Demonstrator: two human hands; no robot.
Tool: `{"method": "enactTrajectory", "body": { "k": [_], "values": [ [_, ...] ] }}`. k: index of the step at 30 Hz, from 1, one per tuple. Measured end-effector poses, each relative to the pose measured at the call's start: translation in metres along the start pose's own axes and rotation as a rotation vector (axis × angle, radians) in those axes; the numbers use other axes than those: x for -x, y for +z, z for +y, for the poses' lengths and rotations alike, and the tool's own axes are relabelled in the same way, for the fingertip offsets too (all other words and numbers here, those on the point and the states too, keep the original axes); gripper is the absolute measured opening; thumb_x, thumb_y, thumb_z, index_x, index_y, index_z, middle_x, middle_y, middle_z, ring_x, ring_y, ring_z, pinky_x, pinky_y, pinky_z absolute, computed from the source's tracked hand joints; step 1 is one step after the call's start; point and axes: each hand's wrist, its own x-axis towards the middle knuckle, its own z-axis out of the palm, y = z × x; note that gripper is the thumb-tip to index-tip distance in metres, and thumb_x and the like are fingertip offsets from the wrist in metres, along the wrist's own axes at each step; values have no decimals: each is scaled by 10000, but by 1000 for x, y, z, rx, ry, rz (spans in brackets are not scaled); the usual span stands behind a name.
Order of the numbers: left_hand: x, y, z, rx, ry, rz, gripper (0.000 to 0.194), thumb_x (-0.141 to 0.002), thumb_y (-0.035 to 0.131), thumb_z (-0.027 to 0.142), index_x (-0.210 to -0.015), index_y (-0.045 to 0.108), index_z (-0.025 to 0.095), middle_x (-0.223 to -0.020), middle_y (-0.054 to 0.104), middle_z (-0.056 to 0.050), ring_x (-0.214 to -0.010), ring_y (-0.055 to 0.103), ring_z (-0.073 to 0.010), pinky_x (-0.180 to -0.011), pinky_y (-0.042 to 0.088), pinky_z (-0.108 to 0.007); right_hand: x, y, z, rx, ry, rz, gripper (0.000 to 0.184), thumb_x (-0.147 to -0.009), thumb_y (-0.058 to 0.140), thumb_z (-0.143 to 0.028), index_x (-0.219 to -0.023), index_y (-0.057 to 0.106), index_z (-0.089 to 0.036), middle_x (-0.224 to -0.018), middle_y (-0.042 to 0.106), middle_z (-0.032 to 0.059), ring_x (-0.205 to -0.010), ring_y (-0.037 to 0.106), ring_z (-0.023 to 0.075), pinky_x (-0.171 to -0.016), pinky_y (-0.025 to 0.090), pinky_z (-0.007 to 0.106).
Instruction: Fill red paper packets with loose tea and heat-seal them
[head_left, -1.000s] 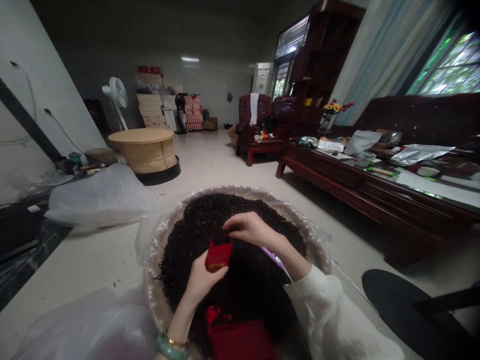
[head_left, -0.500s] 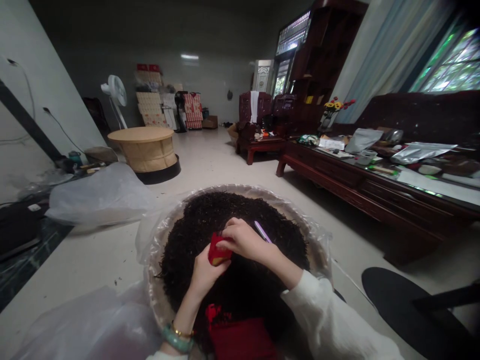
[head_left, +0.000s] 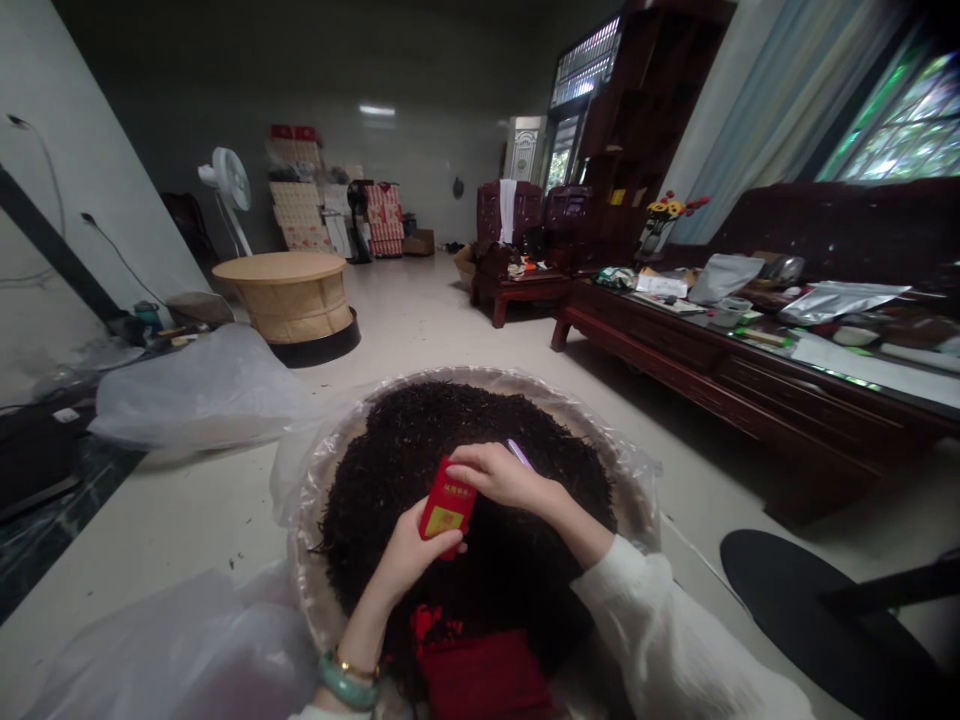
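Observation:
My left hand is wrapped round the lower part of a small red box with gold lettering and a yellow panel. Its thumb lies across the front. At the box's top end, the fingers of my right hand are closed on the upper edge. Both hands are above a heap of dark dried leaves, which look like tea, in a wide round basket lined with clear plastic. A slim purple stick-like thing shows just behind my right hand, partly hidden by it.
Red flat packets and small bright red pieces lie at the basket's near side. Plastic sheeting is on the floor at left. A round black base stands at right, below a long wooden table with clutter.
The red box has tipped up, so its lettered front now faces me. My right hand has shifted slightly along its top end, while my left hand keeps hold below.

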Motion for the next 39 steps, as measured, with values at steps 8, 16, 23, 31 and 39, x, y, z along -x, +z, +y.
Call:
{"method": "enactTrajectory", "body": {
  "k": [8, 16, 23, 31, 39],
  "values": [
    [3, 4, 9, 245, -120, -140, 654, -594, 794, 450, -1096, 519, 134, -835, 717, -84, -561, 673, -169, -514, 507, -249, -4, -6, 8, -102, -68, -173, 164, -697, 747, -266, -771, 694, -130, -776, 644, 2, -693, 574, 123, -622, 415, 194],
    [7, 3, 7, 384, -209, -238, 583, -663, 700, 586, -994, 510, 146, -715, 720, -83, -486, 643, -153, -464, 469, -227, -10, -4, 23, -413, 17, -404, 444, -620, 768, -485, -873, 719, -125, -770, 704, 2, -701, 629, 136, -672, 482, 212],
    [9, 2, 9, 417, -217, -232, 583, -527, 824, 491, -885, 513, 150, -683, 703, -50, -467, 627, -133, -449, 461, -210, -12, -5, 23, -524, 24, -556, 498, -524, 828, -450, -870, 700, -115, -781, 713, 12, -728, 641, 145, -740, 507, 244],
    [9, -2, 10, 296, -223, -221, 495, -492, 839, 272, -866, 547, 132, -668, 705, -41, -459, 614, -126, -450, 465, -211, -19, -9, 29, -637, 46, -535, 403, -489, 858, -349, -763, 662, -129, -698, 678, -36, -637, 611, 96, -681, 505, 216],
    [7, -8, 6, 238, -241, -152, 479, -470, 847, 235, -854, 588, 113, -744, 739, -90, -536, 668, -165, -535, 505, -245, -27, -20, 37, -692, 149, -488, 346, -587, 807, -358, -797, 686, -111, -564, 635, -25, -463, 555, 64, -386, 377, 143]
  ]
}}
